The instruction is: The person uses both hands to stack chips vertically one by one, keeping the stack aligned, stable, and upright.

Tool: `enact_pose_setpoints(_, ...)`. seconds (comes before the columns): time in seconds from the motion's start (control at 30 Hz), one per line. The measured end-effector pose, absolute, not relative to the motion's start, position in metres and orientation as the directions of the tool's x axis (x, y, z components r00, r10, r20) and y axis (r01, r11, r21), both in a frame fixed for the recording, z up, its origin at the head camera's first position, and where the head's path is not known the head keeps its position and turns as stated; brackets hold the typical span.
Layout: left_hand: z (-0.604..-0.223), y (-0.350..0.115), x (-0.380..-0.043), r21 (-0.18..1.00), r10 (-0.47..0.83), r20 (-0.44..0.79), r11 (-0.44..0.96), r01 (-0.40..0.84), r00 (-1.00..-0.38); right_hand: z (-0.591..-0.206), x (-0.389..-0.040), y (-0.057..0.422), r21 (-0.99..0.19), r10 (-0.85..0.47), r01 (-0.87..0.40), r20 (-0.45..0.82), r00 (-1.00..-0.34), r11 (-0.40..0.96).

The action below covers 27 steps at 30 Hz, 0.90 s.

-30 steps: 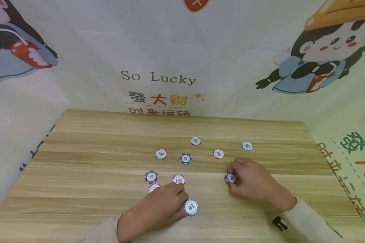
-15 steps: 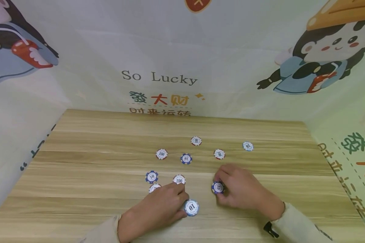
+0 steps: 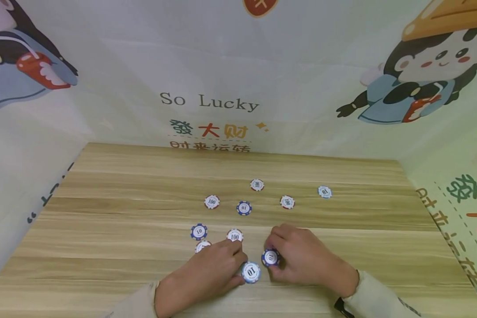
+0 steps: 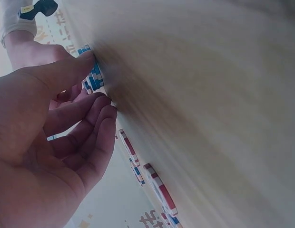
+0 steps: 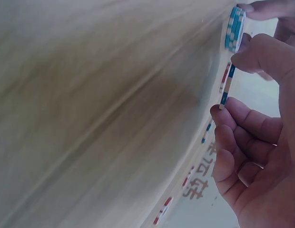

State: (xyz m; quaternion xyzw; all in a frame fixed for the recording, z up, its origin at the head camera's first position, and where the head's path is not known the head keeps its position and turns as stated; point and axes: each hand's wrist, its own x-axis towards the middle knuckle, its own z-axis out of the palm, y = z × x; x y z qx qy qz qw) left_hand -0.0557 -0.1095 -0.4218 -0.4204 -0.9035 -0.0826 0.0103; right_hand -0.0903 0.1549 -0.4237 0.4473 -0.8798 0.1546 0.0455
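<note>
My left hand (image 3: 206,269) holds a short stack of light blue poker chips (image 3: 251,272), the top one marked 10, low over the wooden table. The stack's striped edges show in the right wrist view, between thumb and fingers. Just to its right, my right hand (image 3: 306,256) pinches a dark blue poker chip (image 3: 270,257), also marked 10. Edge-on in the right wrist view, that dark blue chip (image 5: 226,88) sits between thumb and fingertips, a small gap from the stack. A red-and-white 100 chip (image 3: 235,235) lies partly behind my left hand, and another red-edged chip (image 3: 202,246) is half hidden there.
Several loose chips lie spread on the wooden table (image 3: 123,190): a dark blue chip (image 3: 199,231) at left, another dark blue chip (image 3: 244,208) mid-table, red-and-white chips (image 3: 212,202) around it, and a light blue chip (image 3: 324,191) at back right. Printed cloth walls (image 3: 222,53) enclose the table.
My right hand has slid the dark blue chip left and toward me, from the right side to beside the light blue stack. The left hand and its stack have stayed in place.
</note>
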Motion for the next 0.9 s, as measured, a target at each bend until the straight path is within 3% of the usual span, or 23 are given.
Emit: enact_pose_setpoints(0.9, -0.424, -0.111, -0.055, 0.120, 0.762, 0.132, 0.623, 0.773, -0.634, -0.429, -0.080, 0.127, -0.248, -0.818, -0.851, 0.249, -0.519, 0.464)
